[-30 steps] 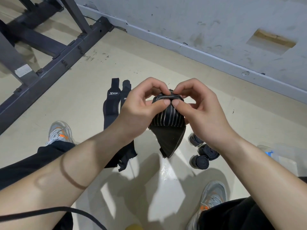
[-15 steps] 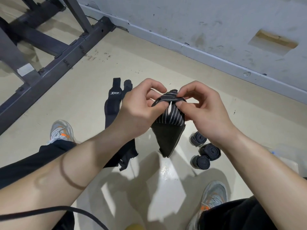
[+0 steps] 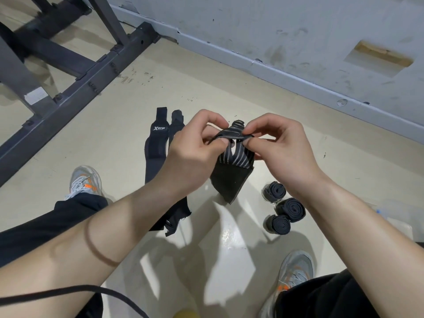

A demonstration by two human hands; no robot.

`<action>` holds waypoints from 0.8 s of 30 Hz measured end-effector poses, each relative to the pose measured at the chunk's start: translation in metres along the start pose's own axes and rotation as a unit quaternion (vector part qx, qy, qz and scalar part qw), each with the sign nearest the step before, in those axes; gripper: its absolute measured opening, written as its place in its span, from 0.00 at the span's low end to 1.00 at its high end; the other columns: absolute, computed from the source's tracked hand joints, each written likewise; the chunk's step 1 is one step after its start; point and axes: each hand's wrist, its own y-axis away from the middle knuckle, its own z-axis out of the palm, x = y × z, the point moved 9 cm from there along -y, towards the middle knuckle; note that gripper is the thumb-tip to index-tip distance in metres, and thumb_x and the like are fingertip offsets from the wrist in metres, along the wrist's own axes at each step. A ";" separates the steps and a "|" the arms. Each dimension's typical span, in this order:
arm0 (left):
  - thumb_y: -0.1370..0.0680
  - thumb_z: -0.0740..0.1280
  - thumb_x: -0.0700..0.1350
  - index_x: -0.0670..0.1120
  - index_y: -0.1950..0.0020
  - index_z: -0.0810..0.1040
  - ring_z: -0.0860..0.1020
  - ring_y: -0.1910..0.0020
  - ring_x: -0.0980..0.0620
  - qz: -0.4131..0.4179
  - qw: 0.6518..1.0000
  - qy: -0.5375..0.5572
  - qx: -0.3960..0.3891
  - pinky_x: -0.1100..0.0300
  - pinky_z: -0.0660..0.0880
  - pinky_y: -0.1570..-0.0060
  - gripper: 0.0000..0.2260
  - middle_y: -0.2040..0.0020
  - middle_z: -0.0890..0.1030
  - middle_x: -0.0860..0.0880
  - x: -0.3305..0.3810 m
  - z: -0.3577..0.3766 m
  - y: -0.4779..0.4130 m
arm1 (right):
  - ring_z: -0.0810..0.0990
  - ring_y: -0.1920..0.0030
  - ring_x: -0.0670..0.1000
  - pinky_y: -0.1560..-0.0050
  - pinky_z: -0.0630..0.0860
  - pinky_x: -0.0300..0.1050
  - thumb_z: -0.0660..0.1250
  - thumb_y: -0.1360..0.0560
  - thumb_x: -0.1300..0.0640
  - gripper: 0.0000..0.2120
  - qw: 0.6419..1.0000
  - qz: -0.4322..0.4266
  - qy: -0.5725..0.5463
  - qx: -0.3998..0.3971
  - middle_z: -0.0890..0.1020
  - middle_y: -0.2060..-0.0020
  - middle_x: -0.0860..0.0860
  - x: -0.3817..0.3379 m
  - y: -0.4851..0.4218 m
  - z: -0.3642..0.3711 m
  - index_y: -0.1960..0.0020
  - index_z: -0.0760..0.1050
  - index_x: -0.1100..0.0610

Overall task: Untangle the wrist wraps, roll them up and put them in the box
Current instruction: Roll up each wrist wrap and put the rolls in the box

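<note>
A black wrist wrap with grey stripes (image 3: 231,171) hangs in the air above the floor. My left hand (image 3: 192,152) and my right hand (image 3: 282,150) pinch its folded top end between thumbs and fingers, close together. Its black end dangles below. Two flat black wraps (image 3: 158,152) lie on the floor behind my left hand, partly hidden by my forearm. Three rolled wraps (image 3: 284,210) sit on the floor under my right wrist. A clear plastic box (image 3: 394,226) shows only a sliver behind my right forearm.
A dark metal gym frame (image 3: 68,72) crosses the floor at upper left. A grey wall with a baseboard (image 3: 275,67) runs along the back. My two grey and orange shoes (image 3: 85,182) rest on the beige floor either side. A black cable (image 3: 91,292) crosses the bottom left.
The top of the striped wrap has been turned over and flattened between my fingers. Both hands stay pinched on it in nearly the same place.
</note>
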 end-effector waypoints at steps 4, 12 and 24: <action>0.27 0.67 0.44 0.49 0.45 0.80 0.83 0.54 0.41 -0.015 0.999 -0.012 0.040 0.40 0.80 0.46 0.12 0.54 0.86 0.44 -0.004 -0.004 0.002 | 0.80 0.63 0.53 0.52 0.82 0.59 0.70 0.29 0.70 0.13 1.000 0.004 0.013 -0.002 0.82 0.63 0.47 0.001 0.001 0.003 0.60 0.82 0.51; 0.25 0.68 0.41 0.37 0.38 0.82 0.83 0.41 0.38 -0.086 0.985 0.136 -0.063 0.52 0.79 0.38 0.17 0.44 0.85 0.37 -0.010 0.010 0.002 | 0.73 0.67 0.50 0.60 0.74 0.45 0.72 0.27 0.68 0.12 1.000 0.004 0.027 0.000 0.84 0.60 0.61 0.001 0.003 0.002 0.58 0.82 0.51; 0.26 0.71 0.46 0.51 0.48 0.82 0.84 0.52 0.54 -0.019 1.000 0.014 0.020 0.54 0.80 0.45 0.08 0.53 0.87 0.52 -0.008 -0.004 0.001 | 0.83 0.62 0.51 0.50 0.82 0.57 0.75 0.25 0.63 0.08 0.997 0.068 -0.037 -0.026 0.81 0.63 0.52 0.019 0.000 0.007 0.49 0.77 0.57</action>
